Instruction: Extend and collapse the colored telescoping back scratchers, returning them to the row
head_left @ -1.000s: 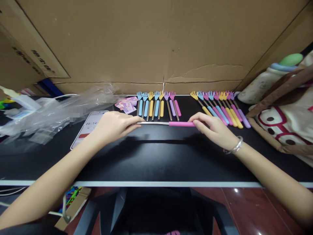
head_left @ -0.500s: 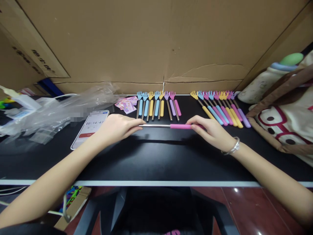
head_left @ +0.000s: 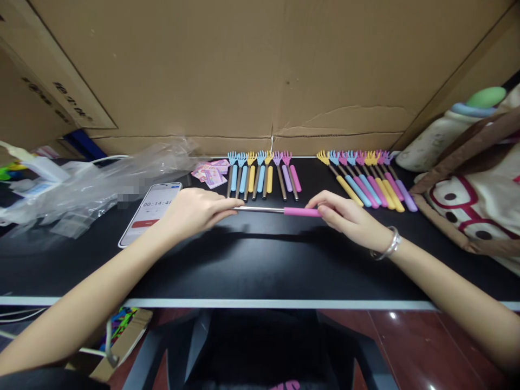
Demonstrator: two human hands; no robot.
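Between my two hands a back scratcher [head_left: 264, 209] is held level above the black desk, its metal rod on the left and its pink handle on the right. My left hand [head_left: 203, 210] pinches the rod's left end and hides the tip there. At the other end, the thumb and fingers of my right hand [head_left: 347, 218] close on the handle's end. Beyond them lie loose claw-headed rods [head_left: 281, 181] alternating with separate coloured handles [head_left: 260, 180]. Farther right is a slanted row of back scratchers with handles fitted [head_left: 368, 187].
A phone [head_left: 148, 216] running a timer lies by my left forearm, near crumpled clear plastic bags [head_left: 134, 168] and small printed cards [head_left: 213, 174]. To the right stand a bottle [head_left: 442, 135] and a fabric bag [head_left: 483, 200]. Cardboard [head_left: 203, 70] walls the back.
The back scratcher has shifted very slightly right. My right hand's fingers have changed position a little on the handle's end, while my left hand stays nearly still.
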